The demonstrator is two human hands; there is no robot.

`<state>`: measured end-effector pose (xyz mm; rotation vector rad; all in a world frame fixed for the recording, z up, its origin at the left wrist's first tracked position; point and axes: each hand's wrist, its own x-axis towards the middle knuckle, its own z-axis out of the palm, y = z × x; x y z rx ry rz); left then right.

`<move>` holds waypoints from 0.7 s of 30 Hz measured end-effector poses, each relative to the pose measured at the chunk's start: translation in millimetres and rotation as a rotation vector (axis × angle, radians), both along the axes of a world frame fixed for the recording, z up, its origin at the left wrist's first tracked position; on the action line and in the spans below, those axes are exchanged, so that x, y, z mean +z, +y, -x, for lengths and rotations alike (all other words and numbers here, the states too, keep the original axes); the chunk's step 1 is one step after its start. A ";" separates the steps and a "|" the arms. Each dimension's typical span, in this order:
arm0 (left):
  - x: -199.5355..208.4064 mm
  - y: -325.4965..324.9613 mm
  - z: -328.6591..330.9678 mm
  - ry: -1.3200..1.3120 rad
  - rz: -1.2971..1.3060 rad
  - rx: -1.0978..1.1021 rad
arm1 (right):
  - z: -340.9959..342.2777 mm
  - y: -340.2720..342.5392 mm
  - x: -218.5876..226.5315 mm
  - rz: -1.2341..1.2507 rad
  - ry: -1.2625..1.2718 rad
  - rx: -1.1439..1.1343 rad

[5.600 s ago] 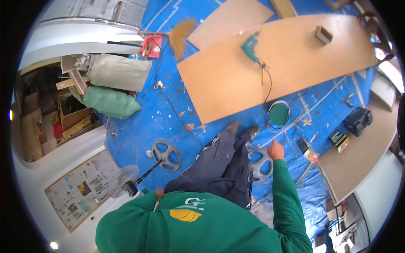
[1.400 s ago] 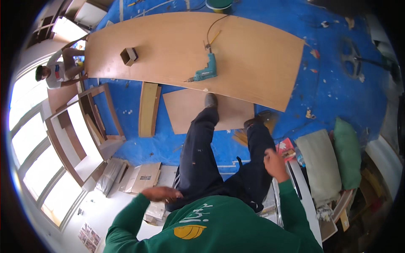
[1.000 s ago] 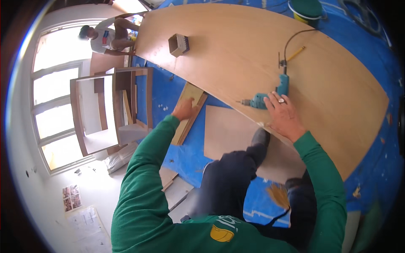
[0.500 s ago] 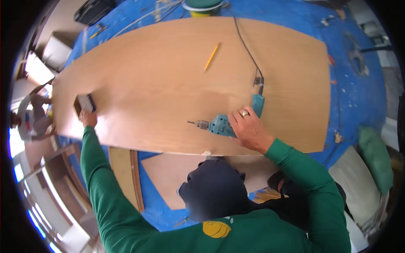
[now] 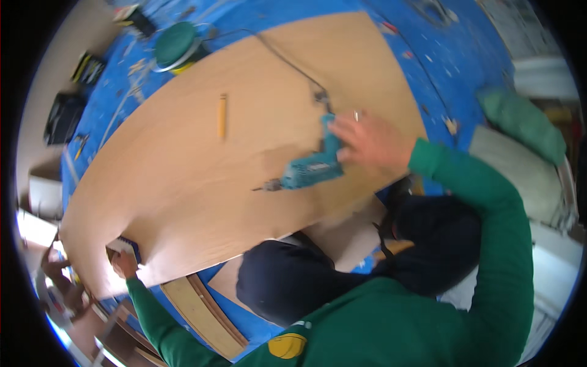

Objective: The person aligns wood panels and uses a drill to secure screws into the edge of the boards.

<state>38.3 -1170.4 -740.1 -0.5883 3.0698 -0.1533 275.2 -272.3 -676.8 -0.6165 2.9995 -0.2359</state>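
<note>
Blue sheeting (image 5: 455, 55) is covering the floor beneath a large wooden panel (image 5: 183, 177), and a blurred person (image 5: 58, 300) is appearing beside its far left end. A narrow yellowish board (image 5: 202, 315) is lying near the panel's close edge, while a green-topped bucket (image 5: 177, 48) is standing just past the opposite one. On the panel, the teal drill (image 5: 312, 170) is resting at the right hand (image 5: 376, 140), bit pointing left; the fingers are meeting its handle, but blur is hiding whether they are closing around it. Farther left, the left hand (image 5: 125, 265) is now grasping the near rim of the small open box (image 5: 128, 246), no longer reaching over the narrow board as a second ago. The yellow pencil (image 5: 222, 119), earlier beside the drill's cord (image 5: 287, 63), is now lying apart from it.
</note>
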 end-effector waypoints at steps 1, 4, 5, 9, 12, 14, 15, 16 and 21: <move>1.2 4.9 -10.3 -0.013 -0.024 -0.048 | -5.1 33.5 -4.4 -0.105 0.039 -0.015; -6.6 79.4 -28.8 -0.068 -0.134 -0.162 | -36.9 148.7 -23.0 -0.179 0.048 -0.445; -0.7 116.0 -40.2 -0.085 -0.169 -0.196 | -55.0 188.1 -27.6 -0.111 -0.032 -0.656; 41.0 237.0 -58.4 -0.233 -0.181 -0.272 | -158.1 297.5 -56.0 0.384 -0.435 -1.219; 96.4 314.5 -52.0 -0.589 0.254 -0.429 | -227.9 271.7 -83.8 0.882 -0.470 -1.435; 131.3 377.5 -57.2 -0.130 0.211 -0.561 | -268.7 238.9 -101.1 1.078 -0.416 -1.511; 150.7 428.9 -52.5 -0.145 0.120 -0.662 | -286.5 223.3 -112.8 1.176 -0.379 -1.549; 168.4 487.7 -45.9 -0.166 0.029 -0.765 | -301.5 204.6 -123.5 1.315 -0.281 -1.655; 186.6 802.8 -192.6 -0.449 -0.368 -1.240 | -325.4 136.0 -166.6 1.791 0.179 -1.997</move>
